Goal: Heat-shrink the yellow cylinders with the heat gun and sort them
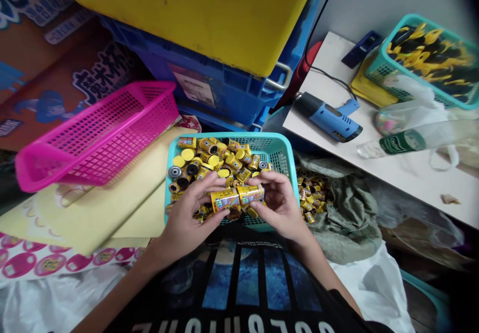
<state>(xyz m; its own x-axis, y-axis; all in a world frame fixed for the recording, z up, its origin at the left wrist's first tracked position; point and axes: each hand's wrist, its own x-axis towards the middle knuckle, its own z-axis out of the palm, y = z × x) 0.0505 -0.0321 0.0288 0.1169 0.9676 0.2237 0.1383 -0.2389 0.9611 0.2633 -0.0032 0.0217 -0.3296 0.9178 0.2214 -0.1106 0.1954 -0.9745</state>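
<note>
Two small yellow printed canisters are held end to end above a turquoise basket (282,153). My left hand (192,213) is closed around the left canister (224,199), thumb below and fingers above. Between the thumb and fingers of my right hand (280,205) is the right canister (250,194). Their ends meet or nearly meet; I cannot tell whether they are joined. Below lie many similar loose canisters (234,162) in the basket, some showing yellow caps and others dark ends.
A pink basket (112,133) lies tilted at the left on yellow sheets (123,208). Blue crates (224,81) stand behind. On the right table (374,168) are a blue heat gun (329,118), a bottle (402,142) and another filled basket (385,68). A sack (348,218) holds more canisters.
</note>
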